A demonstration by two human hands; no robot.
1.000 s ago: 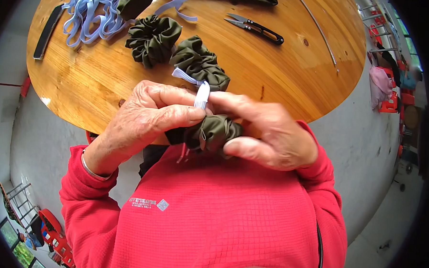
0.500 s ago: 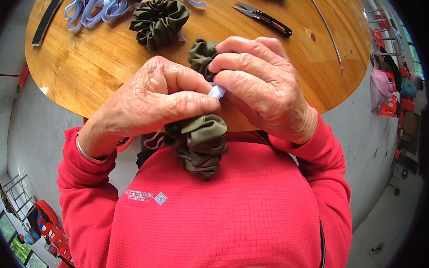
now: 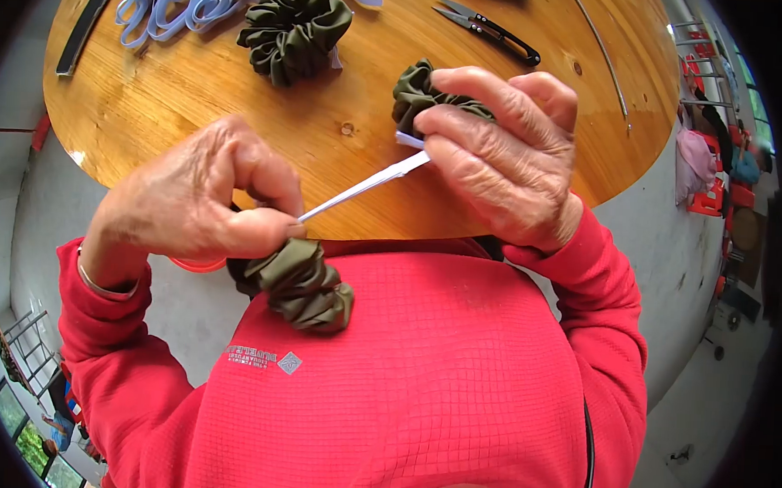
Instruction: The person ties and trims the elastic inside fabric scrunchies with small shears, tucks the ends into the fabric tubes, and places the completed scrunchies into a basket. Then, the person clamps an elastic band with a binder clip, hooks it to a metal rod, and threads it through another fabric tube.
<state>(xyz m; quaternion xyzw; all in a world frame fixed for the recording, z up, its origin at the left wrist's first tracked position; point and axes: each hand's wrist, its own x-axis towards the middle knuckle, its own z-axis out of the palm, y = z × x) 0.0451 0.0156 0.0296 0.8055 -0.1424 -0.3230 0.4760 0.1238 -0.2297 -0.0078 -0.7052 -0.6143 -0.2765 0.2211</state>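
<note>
Gathered green fabric (image 3: 306,291) hangs at the near left beneath the left hand (image 3: 203,196), whose thumb and forefinger pinch one end of a taut pale elastic band (image 3: 363,188). The right hand (image 3: 504,153), fingers curled, grips the band's other end and more green fabric (image 3: 415,92), partly hiding both. On the table (image 3: 186,130), a green scrunchie (image 3: 291,37) lies far centre, heaped elastic (image 3: 170,12) far left, and snips (image 3: 492,32) far right.

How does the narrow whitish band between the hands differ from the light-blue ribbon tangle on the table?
The narrow whitish band is pulled straight and taut; the light-blue ribbon tangle lies in slack loops. The band spans from left hand to right hand; the tangle rests on the wooden table. Both look flat and pale.
</note>
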